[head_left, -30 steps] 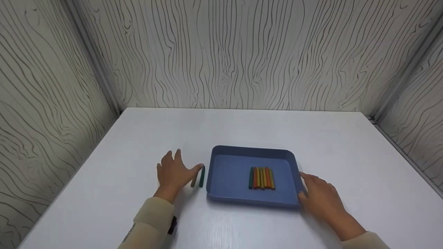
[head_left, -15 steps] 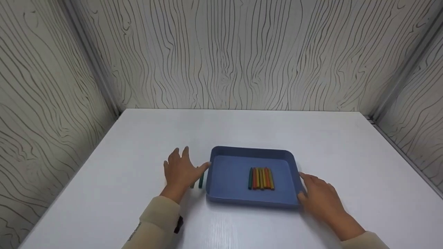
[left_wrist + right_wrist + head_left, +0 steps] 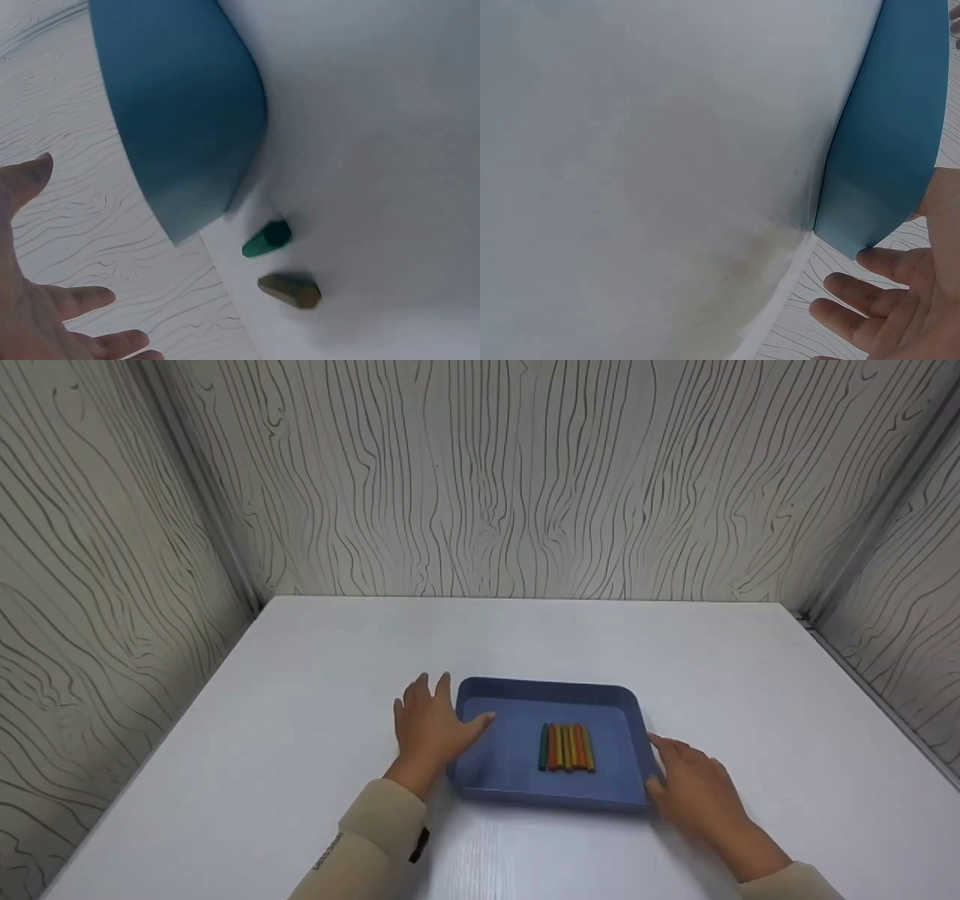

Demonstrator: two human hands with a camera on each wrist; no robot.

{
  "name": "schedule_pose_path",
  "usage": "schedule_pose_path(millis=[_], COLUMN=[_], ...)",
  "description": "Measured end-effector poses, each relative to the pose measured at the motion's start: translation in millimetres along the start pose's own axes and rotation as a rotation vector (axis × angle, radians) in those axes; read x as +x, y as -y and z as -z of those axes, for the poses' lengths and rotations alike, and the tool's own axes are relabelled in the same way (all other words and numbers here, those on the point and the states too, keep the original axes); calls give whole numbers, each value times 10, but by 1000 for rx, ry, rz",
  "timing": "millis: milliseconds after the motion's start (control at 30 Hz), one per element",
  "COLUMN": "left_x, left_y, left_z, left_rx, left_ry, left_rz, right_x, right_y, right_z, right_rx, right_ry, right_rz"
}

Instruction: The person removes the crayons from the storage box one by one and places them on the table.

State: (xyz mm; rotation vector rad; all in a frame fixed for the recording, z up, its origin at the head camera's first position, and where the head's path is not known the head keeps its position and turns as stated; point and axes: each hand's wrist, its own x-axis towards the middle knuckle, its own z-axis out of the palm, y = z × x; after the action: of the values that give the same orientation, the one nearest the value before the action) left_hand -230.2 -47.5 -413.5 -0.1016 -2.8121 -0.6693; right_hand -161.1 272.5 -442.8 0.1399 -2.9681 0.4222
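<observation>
My left hand [image 3: 431, 729], fingers spread and holding nothing, hovers over the left wall of a shallow blue tray [image 3: 495, 791]. Its thumb reaches across the rim in the head view. Behind this hand, hidden from the head view, a green crayon [image 3: 266, 238] and a brown crayon [image 3: 291, 290] lie on the table beside the tray in the left wrist view. At the tray's right wall, my right hand [image 3: 697, 787] holds the rim, its thumb partly hidden behind the wall and its index fingertip at the edge. A row of several green, orange and yellow crayons [image 3: 566, 748] lies inside the tray.
The white table [image 3: 300, 690] runs back to a wall panel [image 3: 480, 480] with a wood-line pattern. Side panels [image 3: 97, 585] rise at left and right. Inside the tray, bare floor shows left of the crayon row.
My left hand has moved right, from beside the two loose crayons to over the tray's left wall, covering them in the head view. The right hand and the tray have stayed in place.
</observation>
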Motion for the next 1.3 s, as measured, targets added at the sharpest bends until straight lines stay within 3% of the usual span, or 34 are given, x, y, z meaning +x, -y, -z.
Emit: schedule_pose_path(millis=[533, 1033, 1300], left_x=[-50, -121, -152], left_y=[-323, -494, -573], left_z=[-226, -440, -545], left_rx=[16, 65, 73], left_ry=[18, 58, 111], left_rz=[-74, -115, -89], right_x=[4, -4, -4], right_y=[7, -1, 2], right_z=[5, -3, 4], right_rx=[6, 21, 21], right_ry=[10, 14, -5], right_rz=[-7, -13, 5])
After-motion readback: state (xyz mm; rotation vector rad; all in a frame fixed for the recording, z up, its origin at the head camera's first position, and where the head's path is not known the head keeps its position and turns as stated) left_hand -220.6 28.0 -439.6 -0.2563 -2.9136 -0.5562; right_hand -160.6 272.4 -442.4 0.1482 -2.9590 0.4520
